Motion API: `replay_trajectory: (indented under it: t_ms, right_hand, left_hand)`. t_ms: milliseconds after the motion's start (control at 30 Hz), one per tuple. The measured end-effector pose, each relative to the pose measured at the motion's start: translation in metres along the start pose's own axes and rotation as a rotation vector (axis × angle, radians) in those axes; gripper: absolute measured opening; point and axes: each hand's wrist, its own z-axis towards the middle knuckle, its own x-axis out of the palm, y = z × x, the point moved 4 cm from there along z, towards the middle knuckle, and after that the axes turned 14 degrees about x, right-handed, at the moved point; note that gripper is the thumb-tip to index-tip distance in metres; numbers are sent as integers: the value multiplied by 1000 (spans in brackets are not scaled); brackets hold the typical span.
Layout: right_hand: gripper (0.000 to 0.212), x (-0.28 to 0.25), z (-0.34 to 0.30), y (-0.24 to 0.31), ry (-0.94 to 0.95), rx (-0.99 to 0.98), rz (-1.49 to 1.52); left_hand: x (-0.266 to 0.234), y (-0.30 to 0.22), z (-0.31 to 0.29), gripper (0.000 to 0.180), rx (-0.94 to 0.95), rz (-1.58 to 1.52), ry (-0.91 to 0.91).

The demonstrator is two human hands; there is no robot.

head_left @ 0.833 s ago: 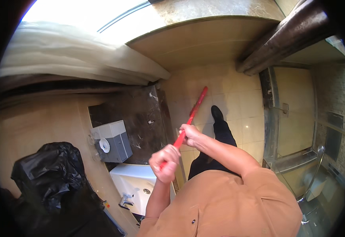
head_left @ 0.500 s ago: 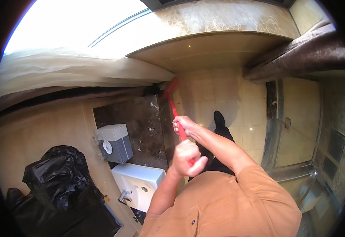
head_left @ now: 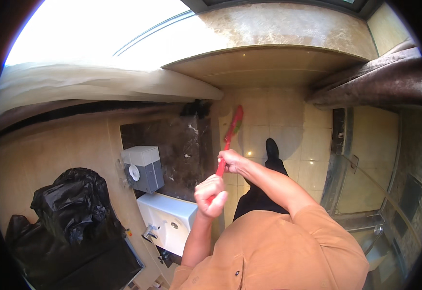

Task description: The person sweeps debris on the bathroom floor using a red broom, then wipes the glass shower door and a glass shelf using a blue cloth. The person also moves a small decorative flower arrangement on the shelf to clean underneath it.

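Note:
A long-handled red broom (head_left: 235,121) slants away from my body, with its head low over the tiled floor (head_left: 283,128) beyond my hands. A little green shows along the head's edge. My left hand (head_left: 211,194) is closed round the handle near its top end, close to my torso. Farther down the same handle, my right hand (head_left: 231,160) grips it with bent fingers. Whether the head touches the tiles I cannot tell.
Left of me are a white sink (head_left: 170,224), a grey dispenser box (head_left: 143,169) and a black plastic bag (head_left: 75,205). A pale curtain (head_left: 104,84) hangs at the left, a dark one (head_left: 375,79) at the right. My shoe (head_left: 271,149) stands on the tiles; a stone ledge (head_left: 288,24) lies ahead.
The broom head has swung right, from beside the pale curtain's end out over the floor tiles, and its angle has turned. Both hands have kept their hold on the handle.

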Motion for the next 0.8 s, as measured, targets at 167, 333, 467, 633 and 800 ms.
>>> replay_trajectory:
  t_ms: [167, 333, 467, 633, 800]
  right_hand:
    - [15, -7, 10, -3, 14, -122, -58]
    - [15, -13, -5, -21, -68, -129, -94]
    - [16, -17, -18, -56, -73, -103, -114]
    - [18, -20, -31, -113, -82, -114, -40]
    - [13, -31, -62, -174, -24, -131, -100]
  left_hand:
    - [35, -1, -27, 25, 57, 150, 284]
    - [36, -20, -49, 29, 74, 96, 273]
    - [17, -42, -72, 30, 79, 8, 179]
    - [7, -73, -110, 29, 89, -59, 196]
    - [21, -97, -174, 30, 79, -144, 365]
